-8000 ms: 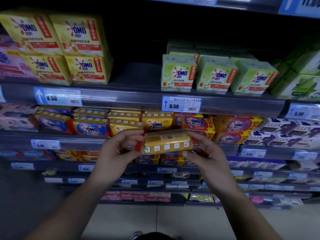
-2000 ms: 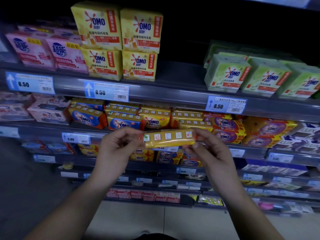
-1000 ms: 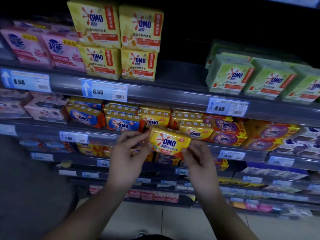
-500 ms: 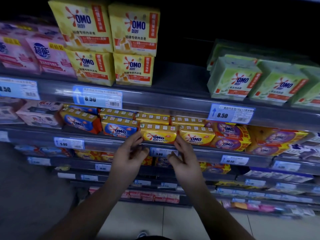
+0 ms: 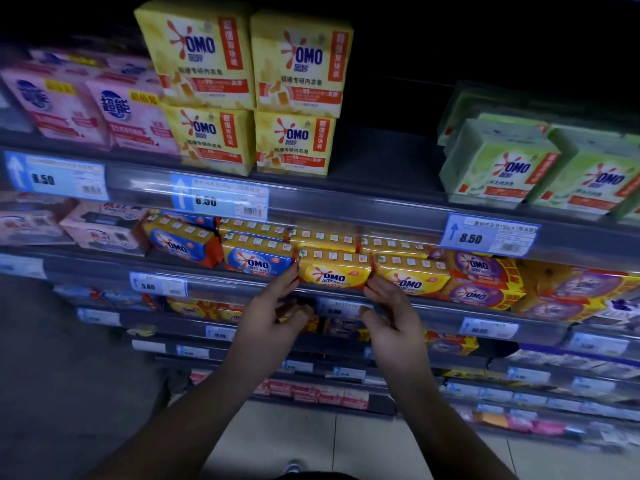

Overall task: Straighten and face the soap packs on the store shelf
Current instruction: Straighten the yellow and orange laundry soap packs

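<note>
Left hand [image 5: 273, 315] and right hand [image 5: 391, 315] half-curled, fingertips just touching either end of the yellow OMO soap pack [image 5: 334, 271], not really gripping. Pack sitting label-out at the shelf [image 5: 433, 308] front edge, between neighbouring packs. Lower shelves dark and blurry, labels unreadable.

Both arms raised forward, left hand [image 5: 273, 315] and right hand [image 5: 391, 313] fingers loosely curled

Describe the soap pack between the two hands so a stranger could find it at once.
Find the shelf under the tall yellow boxes. At its front edge, the pack sits between both hands' fingers. It is all yellow; its left neighbour has a blue face.
</note>
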Tool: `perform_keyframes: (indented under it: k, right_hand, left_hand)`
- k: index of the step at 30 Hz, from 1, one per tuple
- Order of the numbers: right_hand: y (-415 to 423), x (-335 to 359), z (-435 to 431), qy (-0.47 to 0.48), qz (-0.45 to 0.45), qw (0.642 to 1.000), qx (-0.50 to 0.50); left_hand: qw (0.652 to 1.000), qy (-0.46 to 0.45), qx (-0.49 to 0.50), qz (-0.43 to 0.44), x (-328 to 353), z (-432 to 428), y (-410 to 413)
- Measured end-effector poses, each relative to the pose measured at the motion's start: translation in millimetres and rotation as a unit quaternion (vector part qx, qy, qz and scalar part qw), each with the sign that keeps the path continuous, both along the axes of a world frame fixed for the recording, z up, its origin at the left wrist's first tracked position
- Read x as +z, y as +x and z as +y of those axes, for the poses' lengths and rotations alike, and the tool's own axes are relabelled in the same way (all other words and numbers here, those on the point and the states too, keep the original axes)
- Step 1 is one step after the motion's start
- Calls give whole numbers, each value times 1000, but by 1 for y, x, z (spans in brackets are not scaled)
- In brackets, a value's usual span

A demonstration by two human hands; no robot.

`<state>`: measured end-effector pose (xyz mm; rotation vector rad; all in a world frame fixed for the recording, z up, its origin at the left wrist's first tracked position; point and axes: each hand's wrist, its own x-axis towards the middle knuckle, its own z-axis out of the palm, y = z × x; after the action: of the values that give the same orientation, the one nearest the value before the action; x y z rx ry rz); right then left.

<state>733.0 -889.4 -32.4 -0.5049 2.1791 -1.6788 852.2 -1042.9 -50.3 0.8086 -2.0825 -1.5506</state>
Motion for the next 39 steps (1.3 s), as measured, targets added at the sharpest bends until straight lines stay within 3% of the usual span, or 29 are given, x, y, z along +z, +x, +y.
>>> perform_keyframes:
  k: [4, 7, 12, 17, 26, 34, 39]
  right_hand:
    - [11, 2, 0, -17, 32, 999, 19]
    - [22, 2, -9, -14, 40, 995, 94]
    - [34, 4, -35, 2, 8, 979, 203]
    - [43, -1, -57, -4, -42, 972, 232]
    - [58, 3, -88, -3, 15, 992, 126]
    - [100, 2, -105, -28, 39, 998, -50]
    - [117, 7, -117, -56, 58, 991, -111]
  left_hand:
    - [999, -12, 39, 18, 3, -5, 12]
    - [994, -15, 104, 22, 5, -12, 25]
    - [981, 14, 194, -25, 16, -29, 49]
    - [976, 6, 206, -69, 27, -41, 52]
    - [989, -19, 132, -70, 14, -71, 30]
    - [994, -36, 32, 100, 16, -93, 65]
    - [987, -59, 18, 146, 28, -121, 82]
